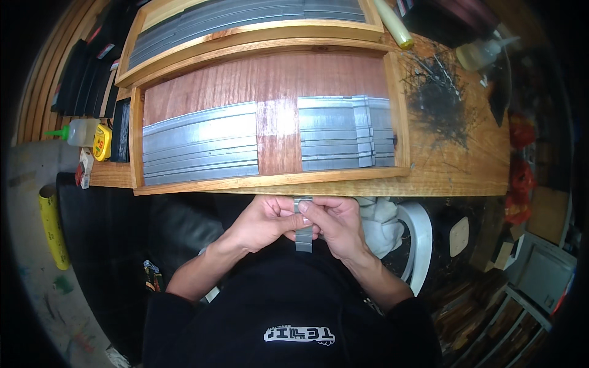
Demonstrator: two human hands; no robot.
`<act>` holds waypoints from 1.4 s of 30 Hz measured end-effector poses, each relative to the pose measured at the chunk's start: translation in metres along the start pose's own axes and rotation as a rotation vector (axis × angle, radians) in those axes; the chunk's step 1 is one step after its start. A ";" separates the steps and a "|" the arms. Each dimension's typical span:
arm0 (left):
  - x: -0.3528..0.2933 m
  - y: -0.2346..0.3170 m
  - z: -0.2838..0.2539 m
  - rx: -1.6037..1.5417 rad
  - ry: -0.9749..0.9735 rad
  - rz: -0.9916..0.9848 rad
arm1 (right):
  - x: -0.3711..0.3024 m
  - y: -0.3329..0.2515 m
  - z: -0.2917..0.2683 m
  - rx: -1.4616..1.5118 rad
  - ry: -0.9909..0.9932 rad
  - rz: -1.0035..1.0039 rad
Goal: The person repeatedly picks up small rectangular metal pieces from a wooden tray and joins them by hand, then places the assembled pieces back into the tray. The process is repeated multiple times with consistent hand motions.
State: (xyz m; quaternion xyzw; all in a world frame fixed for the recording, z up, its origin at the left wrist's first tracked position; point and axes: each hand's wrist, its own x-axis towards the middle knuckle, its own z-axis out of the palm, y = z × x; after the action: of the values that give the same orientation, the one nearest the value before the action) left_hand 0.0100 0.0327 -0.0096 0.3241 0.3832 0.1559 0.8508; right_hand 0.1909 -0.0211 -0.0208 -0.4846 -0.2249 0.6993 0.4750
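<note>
Seen from the wearer's head, looking down: a person in a black shirt [288, 294] sits at a wooden bench [457, 175]; the left hand [265, 219] and right hand [336, 222] meet between the shirt and the bench's near edge; each hand's grip is closed, both pinching the same narrow, ridged grey piece [304, 241], whose lower end sticks out below the fingers; the right thumb lies over its face, and the left thumb points in from the side; on the bench, just beyond the hands, is a shallow wooden tray [270, 181] with a reddish base; flat grey strips fill its near part in a wide left group [199, 141] and a narrower right group [326, 138], with bare base between; a second tray [257, 32] of grey strips is behind it; right of the trays are a scatter of thin dark scraps [438, 98] and a squeeze bottle [478, 56]; at the left is a yellow tape measure [102, 142] beside a green-tipped bottle [81, 132].
</note>
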 end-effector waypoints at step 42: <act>-0.011 -0.041 0.003 0.799 0.115 0.874 | -0.034 0.007 0.004 -0.401 -0.090 -0.388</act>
State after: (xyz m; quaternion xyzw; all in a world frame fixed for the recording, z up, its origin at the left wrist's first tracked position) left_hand 0.0058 -0.0051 -0.0299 0.7380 0.2888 0.3527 0.4976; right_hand 0.1871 -0.0535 -0.0089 -0.4852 -0.4682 0.5579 0.4839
